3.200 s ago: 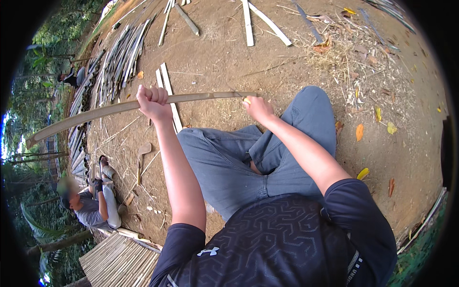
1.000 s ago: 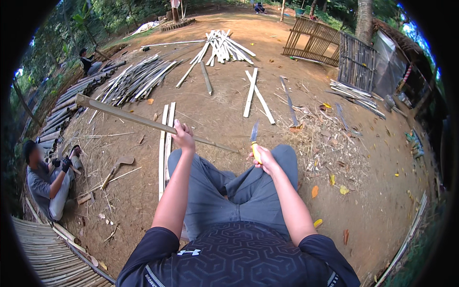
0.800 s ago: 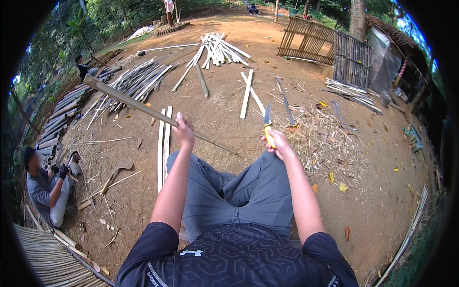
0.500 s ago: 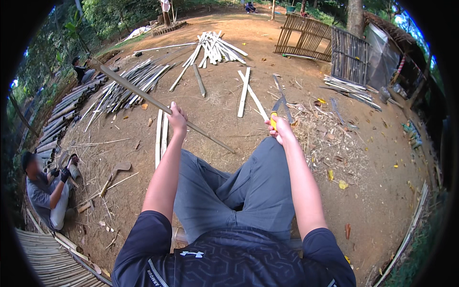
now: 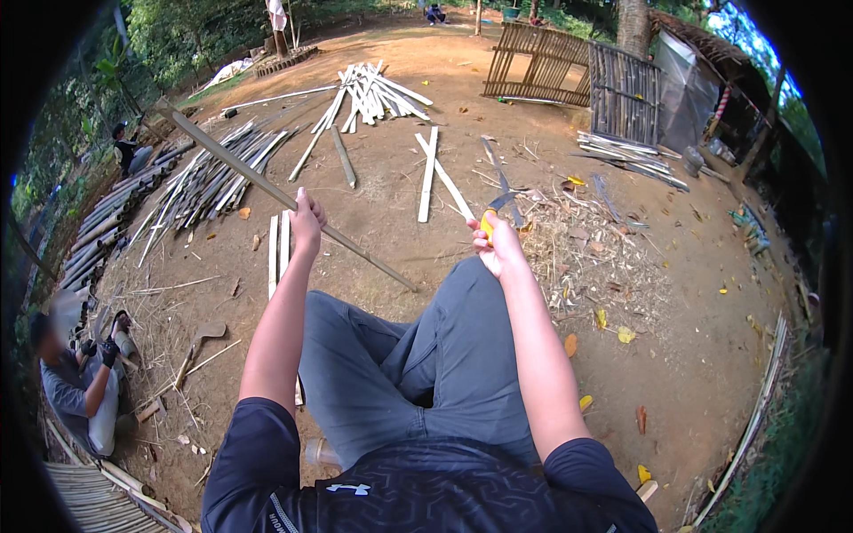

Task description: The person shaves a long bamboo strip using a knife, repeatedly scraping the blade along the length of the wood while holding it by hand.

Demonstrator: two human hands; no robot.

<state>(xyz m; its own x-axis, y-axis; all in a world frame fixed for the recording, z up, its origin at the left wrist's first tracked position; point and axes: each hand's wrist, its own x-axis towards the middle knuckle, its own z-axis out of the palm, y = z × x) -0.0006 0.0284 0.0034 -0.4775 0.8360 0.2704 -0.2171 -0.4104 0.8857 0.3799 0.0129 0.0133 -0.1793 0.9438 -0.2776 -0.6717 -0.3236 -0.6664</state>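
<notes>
My left hand (image 5: 306,222) is closed around a long, thin bamboo strip (image 5: 227,160). The strip slants from the far left, above the ground, down to a tip between my knees and the scattered slats. In my right hand (image 5: 499,247), above my right knee, is a knife with a yellow handle (image 5: 486,227). Its dark blade points away from me and overlaps a dark, long-bladed tool (image 5: 499,173) on the ground, so its outline is hard to separate. Knife and strip are apart. Two pale slats (image 5: 428,182) lie crossed just beyond my hands.
A pile of pale slats (image 5: 373,96) lies ahead, with darker split bamboo (image 5: 213,173) to its left. At left a gloved co-worker (image 5: 75,386) sits near a hatchet-like tool (image 5: 200,342). Shavings (image 5: 591,266) cover the ground at right; bamboo panels (image 5: 624,98) stand behind.
The view has turned slightly to the right, so the scene sits further left. Both hands keep the same hold on strip and knife, with little other visible movement.
</notes>
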